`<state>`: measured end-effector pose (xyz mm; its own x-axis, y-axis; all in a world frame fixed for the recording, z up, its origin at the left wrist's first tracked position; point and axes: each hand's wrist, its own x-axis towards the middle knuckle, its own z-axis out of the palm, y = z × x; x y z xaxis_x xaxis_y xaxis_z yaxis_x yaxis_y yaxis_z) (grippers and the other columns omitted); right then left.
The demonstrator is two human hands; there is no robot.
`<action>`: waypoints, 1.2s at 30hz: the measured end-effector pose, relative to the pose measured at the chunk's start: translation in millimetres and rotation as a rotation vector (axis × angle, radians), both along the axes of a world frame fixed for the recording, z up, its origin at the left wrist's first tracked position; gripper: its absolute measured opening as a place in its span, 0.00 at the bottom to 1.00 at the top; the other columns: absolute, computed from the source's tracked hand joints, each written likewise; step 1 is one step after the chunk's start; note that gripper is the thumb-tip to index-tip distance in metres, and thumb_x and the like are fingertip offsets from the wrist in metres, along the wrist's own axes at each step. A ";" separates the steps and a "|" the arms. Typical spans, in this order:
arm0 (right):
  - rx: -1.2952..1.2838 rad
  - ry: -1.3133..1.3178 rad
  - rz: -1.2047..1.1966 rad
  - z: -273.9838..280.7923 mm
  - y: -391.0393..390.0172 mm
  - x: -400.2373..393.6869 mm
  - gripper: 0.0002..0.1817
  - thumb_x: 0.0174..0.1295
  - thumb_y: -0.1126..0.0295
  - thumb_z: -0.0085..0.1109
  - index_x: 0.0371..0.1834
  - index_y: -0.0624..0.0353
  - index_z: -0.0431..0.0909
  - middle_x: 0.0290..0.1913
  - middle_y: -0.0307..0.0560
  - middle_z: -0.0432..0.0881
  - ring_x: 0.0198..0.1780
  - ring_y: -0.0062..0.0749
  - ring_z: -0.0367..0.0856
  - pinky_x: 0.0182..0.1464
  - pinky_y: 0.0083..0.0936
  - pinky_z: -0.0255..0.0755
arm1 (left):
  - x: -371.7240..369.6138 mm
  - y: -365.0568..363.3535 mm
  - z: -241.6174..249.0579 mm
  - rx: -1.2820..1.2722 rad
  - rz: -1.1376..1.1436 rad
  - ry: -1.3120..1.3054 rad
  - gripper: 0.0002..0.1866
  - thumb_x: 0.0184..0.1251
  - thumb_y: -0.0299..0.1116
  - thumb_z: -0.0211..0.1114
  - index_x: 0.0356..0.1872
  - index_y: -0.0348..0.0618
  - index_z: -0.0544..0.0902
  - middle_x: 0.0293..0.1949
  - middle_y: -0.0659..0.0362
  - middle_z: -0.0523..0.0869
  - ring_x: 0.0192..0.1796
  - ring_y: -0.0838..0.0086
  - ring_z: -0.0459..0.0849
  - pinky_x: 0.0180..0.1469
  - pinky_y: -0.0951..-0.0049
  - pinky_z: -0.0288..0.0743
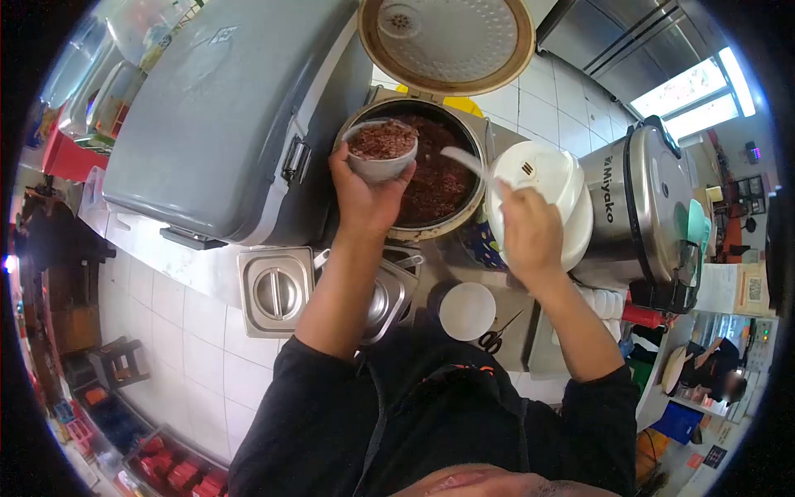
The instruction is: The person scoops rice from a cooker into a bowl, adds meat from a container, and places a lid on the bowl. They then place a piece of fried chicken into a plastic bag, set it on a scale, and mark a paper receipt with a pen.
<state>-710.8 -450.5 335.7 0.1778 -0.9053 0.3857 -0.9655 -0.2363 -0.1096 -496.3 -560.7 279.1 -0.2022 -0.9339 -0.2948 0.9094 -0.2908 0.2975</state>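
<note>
My left hand (368, 197) is closed around a white bowl (379, 171) heaped with reddish-brown rice (383, 139). The bowl is held over the left side of an open rice cooker (479, 195), in which more dark reddish rice (435, 189) lies. In my right hand (530, 232) is a white rice paddle (465, 159). Its blade points left over the cooker's right rim, apart from the bowl. The cooker's round lid (451, 50) stands raised behind the pot. The paddle's handle is mostly hidden in my fist.
A large grey cooler box (224, 116) stands left of the cooker. To the right are a white rounded lid (542, 170) and a steel Miyako cooker (613, 207). Lidded steel pans (276, 290), a white round container (467, 311) and black scissors (493, 340) lie nearer me. A person (710, 369) is far right.
</note>
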 end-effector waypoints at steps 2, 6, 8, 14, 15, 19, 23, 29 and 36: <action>-0.172 -0.160 -0.042 -0.5 -23.6 -20.3 0.16 0.63 0.71 0.53 0.54 0.55 0.79 0.35 0.49 0.79 0.37 0.45 0.80 0.38 0.37 0.70 | 7.2 2.4 -5.6 -0.077 -0.044 0.139 0.33 0.65 0.59 0.49 0.62 0.45 0.70 0.60 0.47 0.75 0.59 0.49 0.75 0.54 0.51 0.76; -0.164 -0.601 -0.181 36.0 -90.9 -39.8 0.14 0.67 0.66 0.52 0.49 0.64 0.76 0.35 0.47 0.81 0.37 0.23 0.75 0.43 0.26 0.70 | 15.5 26.5 -0.9 -0.171 -0.150 0.315 0.37 0.63 0.61 0.50 0.64 0.43 0.69 0.61 0.42 0.72 0.56 0.44 0.76 0.47 0.55 0.83; -0.333 -0.621 -0.115 43.6 -152.6 -63.5 0.17 0.59 0.60 0.61 0.44 0.62 0.79 0.36 0.54 0.83 0.39 0.48 0.82 0.44 0.37 0.73 | 18.8 44.7 3.7 -0.155 -0.177 0.330 0.38 0.63 0.63 0.49 0.65 0.43 0.68 0.60 0.42 0.72 0.55 0.45 0.76 0.45 0.58 0.83; -0.336 -0.662 -0.132 68.3 -238.1 -58.4 0.38 0.50 0.54 0.71 0.57 0.75 0.74 0.52 0.67 0.81 0.55 0.52 0.80 0.58 0.38 0.71 | 23.0 114.3 17.9 -0.120 -0.107 0.170 0.40 0.64 0.67 0.45 0.66 0.46 0.66 0.59 0.42 0.73 0.51 0.47 0.79 0.38 0.64 0.84; -0.302 -0.631 -0.167 64.1 -237.6 -56.4 0.38 0.50 0.54 0.71 0.56 0.76 0.74 0.52 0.69 0.80 0.54 0.53 0.80 0.58 0.38 0.72 | 27.3 124.3 9.9 -0.148 -0.131 0.145 0.40 0.64 0.68 0.45 0.66 0.47 0.67 0.58 0.42 0.74 0.48 0.47 0.80 0.36 0.65 0.84; -0.264 -0.628 -0.170 62.7 -151.1 -25.7 0.35 0.49 0.57 0.72 0.54 0.75 0.76 0.51 0.71 0.80 0.54 0.55 0.80 0.58 0.38 0.72 | 36.6 168.8 -7.3 -0.167 -0.163 0.125 0.42 0.61 0.72 0.44 0.65 0.49 0.69 0.57 0.49 0.77 0.51 0.53 0.80 0.39 0.60 0.82; 0.197 -0.483 -0.053 50.1 -43.1 -2.7 0.26 0.48 0.61 0.73 0.46 0.70 0.80 0.42 0.64 0.83 0.47 0.51 0.83 0.51 0.37 0.75 | 27.8 209.7 -20.7 -0.142 -0.137 0.033 0.42 0.60 0.73 0.44 0.65 0.50 0.69 0.57 0.51 0.77 0.48 0.54 0.81 0.38 0.62 0.82; 0.004 -0.546 0.199 -53.5 132.5 -44.0 0.16 0.47 0.66 0.68 0.37 0.61 0.80 0.35 0.52 0.77 0.40 0.48 0.79 0.42 0.39 0.74 | -6.2 263.3 -50.7 -0.115 -0.216 -0.117 0.43 0.60 0.73 0.43 0.66 0.48 0.67 0.58 0.52 0.77 0.52 0.57 0.81 0.39 0.61 0.82; 0.392 -0.840 -0.220 -132.7 319.3 -131.8 0.15 0.48 0.71 0.65 0.40 0.65 0.79 0.33 0.53 0.75 0.37 0.48 0.77 0.40 0.35 0.71 | -60.5 263.0 -91.3 -0.628 -0.192 -1.367 0.35 0.55 0.51 0.66 0.62 0.42 0.72 0.58 0.46 0.76 0.60 0.51 0.76 0.61 0.54 0.72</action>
<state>-842.5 -131.1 203.0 -0.2091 -0.9775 -0.0285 -0.5536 0.1423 -0.8205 -556.8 -297.8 187.9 -0.2412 -0.9677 0.0727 -0.1960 0.1220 0.9730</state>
